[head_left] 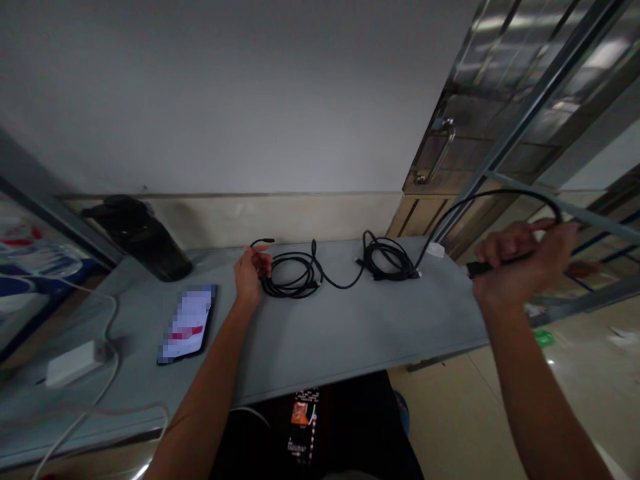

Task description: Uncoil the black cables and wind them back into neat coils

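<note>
My right hand (525, 257) is raised past the right end of the table, closed around the end of a black cable, with its dark plug poking out at the left of the fist. From there the cable arcs down to a coil of black cable (387, 259) on the table. A loose stretch links that coil to a second black cable coil (293, 277) on the left. My left hand (251, 272) is at the left edge of this second coil, fingers curled in on the cable. A short cable end with a black connector (269, 241) sticks out above those fingers.
A grey table (345, 333) stands against the wall. On its left are a black bottle (143, 237), a lit phone (189, 323) and a white power adapter (75, 363) with a white cord. A second lit phone (303, 427) is at my lap. Metal bars rise at the right.
</note>
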Demonstrator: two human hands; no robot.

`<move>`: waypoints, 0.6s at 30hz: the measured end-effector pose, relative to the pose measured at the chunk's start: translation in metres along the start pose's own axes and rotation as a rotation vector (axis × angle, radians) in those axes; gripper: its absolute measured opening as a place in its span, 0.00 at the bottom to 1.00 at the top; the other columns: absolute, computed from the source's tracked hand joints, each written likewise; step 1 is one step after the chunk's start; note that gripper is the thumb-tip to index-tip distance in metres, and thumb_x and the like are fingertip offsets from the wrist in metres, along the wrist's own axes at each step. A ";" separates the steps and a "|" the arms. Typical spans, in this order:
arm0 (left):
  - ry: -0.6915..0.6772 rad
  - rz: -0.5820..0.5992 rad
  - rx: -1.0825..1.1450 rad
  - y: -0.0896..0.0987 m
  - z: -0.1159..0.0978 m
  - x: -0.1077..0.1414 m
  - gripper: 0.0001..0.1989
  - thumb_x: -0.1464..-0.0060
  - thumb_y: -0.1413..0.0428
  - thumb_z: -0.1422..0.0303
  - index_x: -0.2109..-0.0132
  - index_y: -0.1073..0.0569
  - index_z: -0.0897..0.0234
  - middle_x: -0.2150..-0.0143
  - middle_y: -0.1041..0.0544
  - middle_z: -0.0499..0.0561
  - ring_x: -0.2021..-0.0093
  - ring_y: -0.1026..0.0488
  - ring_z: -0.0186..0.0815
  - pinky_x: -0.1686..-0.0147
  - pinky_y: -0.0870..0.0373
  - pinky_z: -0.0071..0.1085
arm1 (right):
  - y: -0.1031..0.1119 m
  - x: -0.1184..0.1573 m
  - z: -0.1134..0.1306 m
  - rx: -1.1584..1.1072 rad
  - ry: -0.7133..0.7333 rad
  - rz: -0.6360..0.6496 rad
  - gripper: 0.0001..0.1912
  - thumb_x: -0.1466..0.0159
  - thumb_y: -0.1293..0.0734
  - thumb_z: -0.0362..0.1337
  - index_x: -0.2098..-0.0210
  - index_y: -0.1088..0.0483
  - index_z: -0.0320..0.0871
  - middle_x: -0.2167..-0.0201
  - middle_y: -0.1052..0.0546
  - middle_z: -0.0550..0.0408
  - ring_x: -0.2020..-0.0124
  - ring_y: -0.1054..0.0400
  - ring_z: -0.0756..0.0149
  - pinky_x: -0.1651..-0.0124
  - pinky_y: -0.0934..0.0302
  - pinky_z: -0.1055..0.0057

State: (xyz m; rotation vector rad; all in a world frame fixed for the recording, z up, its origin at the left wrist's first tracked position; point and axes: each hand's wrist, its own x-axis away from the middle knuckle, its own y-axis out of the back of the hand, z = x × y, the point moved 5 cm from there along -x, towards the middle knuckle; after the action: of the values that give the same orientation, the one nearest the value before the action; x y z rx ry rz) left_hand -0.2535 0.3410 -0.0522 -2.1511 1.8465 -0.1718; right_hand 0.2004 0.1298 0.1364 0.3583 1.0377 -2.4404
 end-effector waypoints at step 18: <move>0.045 0.064 -0.183 0.000 0.024 -0.006 0.33 0.37 0.38 0.38 0.55 0.14 0.68 0.69 0.16 0.56 0.69 0.20 0.42 0.68 0.24 0.33 | -0.130 0.262 -0.241 0.711 0.450 1.498 0.16 0.14 0.44 0.42 0.40 0.27 0.43 0.47 0.16 0.45 0.46 0.21 0.60 0.41 0.31 0.64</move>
State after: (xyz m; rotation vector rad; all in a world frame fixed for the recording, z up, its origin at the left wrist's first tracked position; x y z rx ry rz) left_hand -0.2481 0.3503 -0.0741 -2.2189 2.0253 -0.0381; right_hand -0.0773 0.3037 -0.0546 1.3387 -0.1655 -1.1946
